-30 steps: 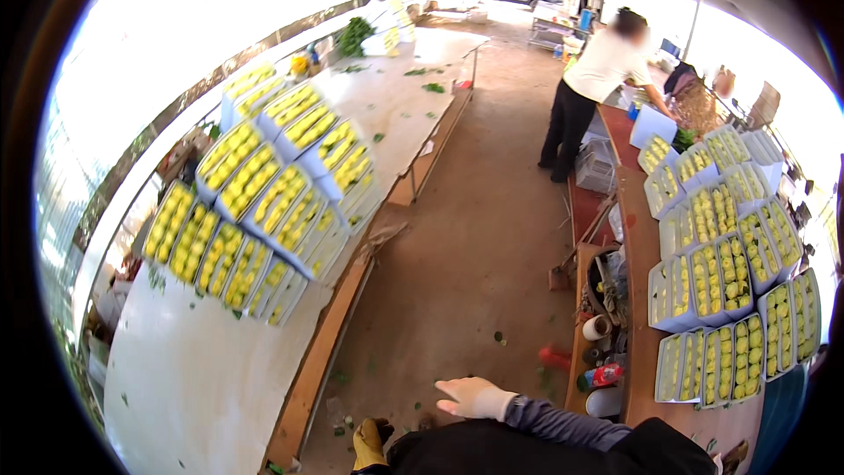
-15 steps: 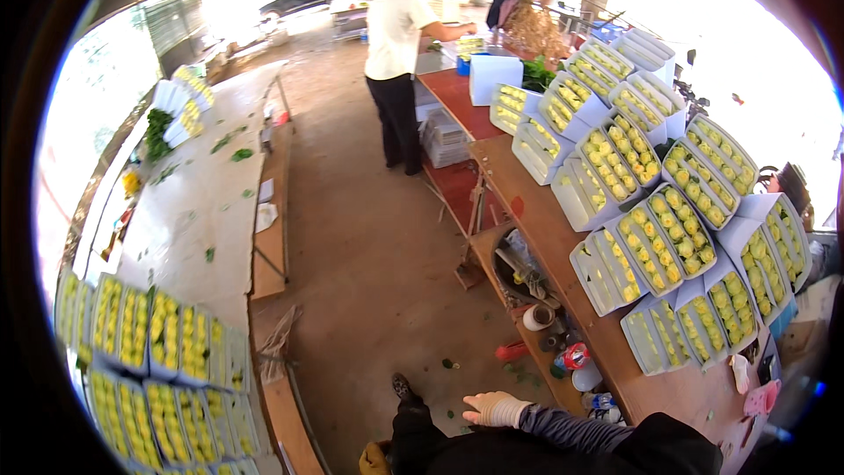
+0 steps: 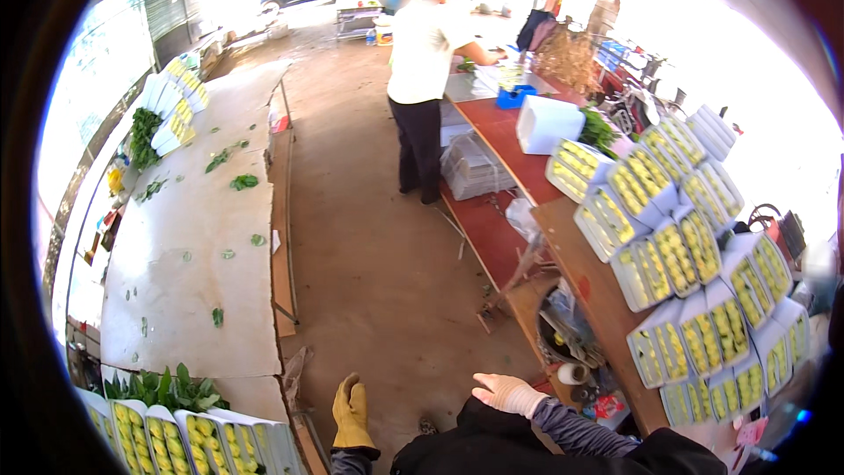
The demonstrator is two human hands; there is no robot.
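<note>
My left hand (image 3: 352, 413) wears a yellow work glove and is held over the floor beside the left table (image 3: 193, 299), fingers stretched forward, holding nothing. My right hand (image 3: 505, 392), with a pale wrap around its wrist, is in front of my dark clothing. Its fingers point left and look loosely extended, with nothing in them. Packs of yellow-green roses (image 3: 160, 442) in white sleeves stand at the near end of the left table, their leafy stems (image 3: 167, 387) toward the far side. More rose packs (image 3: 705, 334) are stacked along the right table (image 3: 585, 273).
A person (image 3: 424, 70) in a light top works at the far red table (image 3: 501, 136), by a blue box (image 3: 516, 97). Brown floor (image 3: 369, 273) runs between the tables. Under the right table are a black tub (image 3: 563, 321) and jars. Loose leaves (image 3: 243, 182) dot the left table.
The view has shifted forward and left. My gloved left hand has risen into full view, and my right hand is slightly higher and further right. The left packs' leafy stems now show.
</note>
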